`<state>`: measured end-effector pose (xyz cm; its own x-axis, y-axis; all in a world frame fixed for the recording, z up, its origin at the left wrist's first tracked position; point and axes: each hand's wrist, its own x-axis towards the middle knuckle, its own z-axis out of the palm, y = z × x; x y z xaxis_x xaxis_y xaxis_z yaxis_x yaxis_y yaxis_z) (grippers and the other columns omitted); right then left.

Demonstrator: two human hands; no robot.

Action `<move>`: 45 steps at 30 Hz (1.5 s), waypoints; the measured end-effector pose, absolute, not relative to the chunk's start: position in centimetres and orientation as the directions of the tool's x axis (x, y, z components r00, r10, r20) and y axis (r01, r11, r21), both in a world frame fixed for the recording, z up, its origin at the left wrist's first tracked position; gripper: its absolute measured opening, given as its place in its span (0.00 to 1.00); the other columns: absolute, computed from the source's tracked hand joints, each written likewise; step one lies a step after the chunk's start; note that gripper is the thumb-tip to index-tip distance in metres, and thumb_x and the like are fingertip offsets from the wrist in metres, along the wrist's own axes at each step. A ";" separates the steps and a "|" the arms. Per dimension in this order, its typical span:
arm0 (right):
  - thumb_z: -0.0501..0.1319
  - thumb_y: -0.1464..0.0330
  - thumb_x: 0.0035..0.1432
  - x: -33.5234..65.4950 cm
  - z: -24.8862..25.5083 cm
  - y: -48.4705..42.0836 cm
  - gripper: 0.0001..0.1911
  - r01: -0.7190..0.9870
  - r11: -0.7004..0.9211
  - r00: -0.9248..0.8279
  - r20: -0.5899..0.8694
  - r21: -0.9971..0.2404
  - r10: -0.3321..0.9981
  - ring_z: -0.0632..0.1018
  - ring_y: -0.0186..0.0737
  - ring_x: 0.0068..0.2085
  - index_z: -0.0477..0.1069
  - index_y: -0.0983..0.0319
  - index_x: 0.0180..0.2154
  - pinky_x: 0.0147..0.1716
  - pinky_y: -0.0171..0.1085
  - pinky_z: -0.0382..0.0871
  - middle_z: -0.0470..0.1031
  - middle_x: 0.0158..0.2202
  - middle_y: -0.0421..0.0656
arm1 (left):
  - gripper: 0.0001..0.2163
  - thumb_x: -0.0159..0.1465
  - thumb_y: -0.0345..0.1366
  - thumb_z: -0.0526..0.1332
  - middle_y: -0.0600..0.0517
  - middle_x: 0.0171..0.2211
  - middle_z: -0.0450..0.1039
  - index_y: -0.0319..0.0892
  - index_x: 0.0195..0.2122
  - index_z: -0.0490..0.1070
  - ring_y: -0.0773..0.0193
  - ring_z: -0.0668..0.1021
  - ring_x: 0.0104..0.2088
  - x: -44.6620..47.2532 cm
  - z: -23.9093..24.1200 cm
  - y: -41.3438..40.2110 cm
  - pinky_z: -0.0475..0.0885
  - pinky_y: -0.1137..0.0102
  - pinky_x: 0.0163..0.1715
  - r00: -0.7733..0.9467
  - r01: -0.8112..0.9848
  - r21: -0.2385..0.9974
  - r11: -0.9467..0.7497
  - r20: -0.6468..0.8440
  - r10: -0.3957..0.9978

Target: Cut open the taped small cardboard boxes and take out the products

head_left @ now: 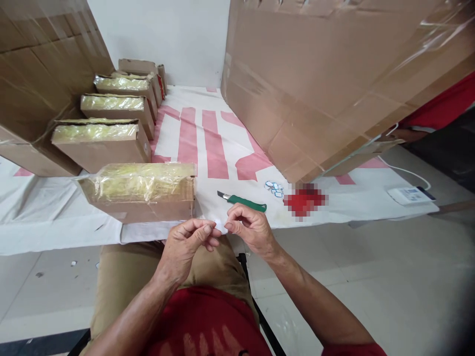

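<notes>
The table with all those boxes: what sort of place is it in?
Probably a small workshop or packing room: yellow-topped brown cardboard boxes stand on a white-and-pink cloth-covered table, and a green-handled metal-bladed utility knife lies there too.

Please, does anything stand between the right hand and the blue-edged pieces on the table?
Yes: the green cutter lies across the direct line, just beyond the right hand. Nothing else visible blocks the blue-edged pieces.

Looks like a packing workshop: cloth-covered counter (363,198), row of small cartons (107,154) with clear-wrapped yellow contents, big taped cardboard panels (308,84) standing on it, green-handled cutter (245,201) lying out, another person's red sleeve (443,106) beyond, scraps (73,263) on tiled floor (371,277).
</notes>
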<state>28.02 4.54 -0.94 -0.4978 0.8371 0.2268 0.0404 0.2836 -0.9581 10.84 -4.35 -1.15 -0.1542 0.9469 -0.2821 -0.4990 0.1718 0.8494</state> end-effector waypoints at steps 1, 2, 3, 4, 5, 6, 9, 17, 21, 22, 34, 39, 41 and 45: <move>0.73 0.55 0.58 27.8 -0.9 4.4 0.14 0.017 0.273 -0.519 0.224 -0.962 0.825 0.74 0.35 0.32 0.79 0.59 0.34 0.32 0.35 0.68 0.76 0.30 0.39 | 0.17 0.52 0.48 0.79 0.46 0.29 0.83 0.40 0.33 0.84 0.65 0.79 0.25 10.8 -1.1 -4.3 0.76 0.71 0.27 -0.149 -0.503 0.847 0.173 -0.282 0.948; 0.73 0.56 0.58 27.7 -0.9 4.3 0.14 -0.006 0.261 -0.544 0.222 -0.965 0.809 0.76 0.36 0.34 0.80 0.58 0.38 0.34 0.35 0.70 0.78 0.32 0.40 | 0.17 0.52 0.48 0.79 0.47 0.29 0.83 0.40 0.33 0.84 0.65 0.79 0.24 10.7 -1.1 -4.3 0.76 0.71 0.27 -0.141 -0.506 0.845 0.175 -0.281 0.949; 0.73 0.57 0.58 27.5 -0.8 4.3 0.14 -0.020 0.251 -0.569 0.218 -0.968 0.793 0.77 0.36 0.35 0.81 0.58 0.41 0.35 0.36 0.71 0.79 0.34 0.40 | 0.17 0.52 0.48 0.79 0.47 0.29 0.82 0.40 0.33 0.84 0.66 0.78 0.24 10.7 -1.1 -4.3 0.76 0.71 0.27 -0.130 -0.505 0.845 0.177 -0.277 0.952; 0.73 0.58 0.59 27.3 -0.7 4.2 0.13 -0.026 0.246 -0.588 0.214 -0.969 0.780 0.78 0.37 0.36 0.82 0.58 0.42 0.36 0.36 0.72 0.80 0.36 0.41 | 0.17 0.52 0.48 0.79 0.47 0.28 0.82 0.39 0.33 0.84 0.66 0.78 0.24 10.7 -1.0 -4.2 0.75 0.71 0.27 -0.118 -0.501 0.847 0.179 -0.272 0.955; 0.72 0.59 0.59 27.1 -0.6 4.1 0.12 -0.024 0.247 -0.601 0.211 -0.969 0.771 0.78 0.37 0.35 0.82 0.58 0.42 0.36 0.36 0.72 0.81 0.36 0.41 | 0.17 0.52 0.48 0.79 0.47 0.28 0.82 0.39 0.33 0.84 0.66 0.78 0.24 10.6 -1.0 -4.2 0.75 0.72 0.27 -0.108 -0.495 0.850 0.180 -0.265 0.958; 0.72 0.60 0.60 27.0 -0.6 4.1 0.10 -0.020 0.248 -0.609 0.209 -0.969 0.765 0.78 0.36 0.34 0.82 0.58 0.40 0.36 0.36 0.72 0.81 0.35 0.41 | 0.17 0.52 0.48 0.79 0.47 0.28 0.82 0.39 0.33 0.84 0.66 0.78 0.24 10.6 -0.9 -4.3 0.76 0.72 0.27 -0.100 -0.488 0.855 0.179 -0.258 0.961; 0.69 0.63 0.63 26.8 -0.6 4.2 0.07 -0.014 0.258 -0.620 0.211 -0.966 0.756 0.79 0.36 0.32 0.82 0.59 0.39 0.35 0.36 0.73 0.81 0.33 0.41 | 0.17 0.53 0.49 0.78 0.47 0.27 0.82 0.40 0.32 0.84 0.66 0.79 0.25 10.4 -0.8 -4.4 0.76 0.72 0.28 -0.095 -0.461 0.871 0.171 -0.240 0.966; 0.62 0.73 0.66 26.7 -0.6 3.4 0.07 0.140 0.755 -0.525 0.599 -0.640 0.605 0.79 0.38 0.34 0.76 0.59 0.35 0.37 0.38 0.72 0.81 0.32 0.41 | 0.22 0.48 0.54 0.79 0.47 0.25 0.81 0.38 0.30 0.84 0.64 0.79 0.24 10.3 -1.3 -4.1 0.77 0.71 0.26 -0.182 -0.366 0.903 0.224 -0.305 0.935; 0.61 0.71 0.68 30.7 -2.0 3.0 0.07 0.333 0.750 -0.493 0.572 -0.571 0.655 0.81 0.39 0.35 0.76 0.58 0.36 0.38 0.39 0.74 0.82 0.33 0.42 | 0.26 0.44 0.56 0.80 0.45 0.30 0.84 0.38 0.33 0.84 0.63 0.81 0.26 10.0 -2.5 -4.4 0.78 0.71 0.28 -0.226 -0.354 0.884 0.305 -0.398 0.889; 0.61 0.70 0.68 32.4 -2.6 3.1 0.08 0.394 0.699 -0.467 0.525 -0.597 0.712 0.81 0.38 0.34 0.76 0.58 0.36 0.37 0.38 0.74 0.82 0.33 0.42 | 0.27 0.44 0.56 0.80 0.45 0.31 0.84 0.38 0.34 0.84 0.63 0.82 0.26 9.9 -2.9 -4.5 0.79 0.70 0.29 -0.227 -0.349 0.879 0.324 -0.415 0.881; 0.58 0.69 0.64 43.8 -7.8 7.0 0.13 0.908 0.140 -0.091 0.139 -0.394 0.986 0.83 0.41 0.37 0.82 0.59 0.38 0.36 0.35 0.73 0.86 0.38 0.44 | 0.29 0.38 0.57 0.80 0.43 0.33 0.85 0.38 0.34 0.84 0.61 0.82 0.28 13.1 -4.3 -4.2 0.77 0.70 0.30 0.006 -0.241 0.821 0.518 -0.532 0.847; 0.59 0.72 0.66 42.4 -6.8 7.4 0.13 0.980 0.164 -0.164 0.008 -0.116 0.986 0.82 0.46 0.40 0.82 0.60 0.34 0.37 0.38 0.65 0.85 0.39 0.49 | 0.28 0.41 0.56 0.79 0.44 0.33 0.85 0.38 0.35 0.84 0.62 0.82 0.28 13.1 -4.6 -4.4 0.77 0.70 0.30 -0.035 -0.222 0.827 0.516 -0.536 0.843; 0.57 0.75 0.66 41.8 -6.4 6.9 0.15 0.980 0.200 -0.200 -0.031 -0.023 0.979 0.81 0.49 0.41 0.83 0.64 0.35 0.41 0.41 0.65 0.84 0.39 0.54 | 0.27 0.41 0.55 0.78 0.44 0.33 0.85 0.38 0.36 0.83 0.62 0.82 0.29 13.2 -4.7 -4.4 0.76 0.70 0.30 -0.026 -0.218 0.823 0.525 -0.543 0.840; 0.53 0.81 0.65 41.1 -5.8 5.7 0.19 0.959 0.270 -0.264 -0.075 0.089 0.962 0.79 0.53 0.46 0.82 0.70 0.46 0.47 0.45 0.62 0.81 0.45 0.59 | 0.25 0.44 0.52 0.78 0.44 0.34 0.85 0.38 0.36 0.83 0.61 0.82 0.29 13.5 -4.9 -4.2 0.77 0.70 0.31 0.020 -0.191 0.824 0.533 -0.539 0.842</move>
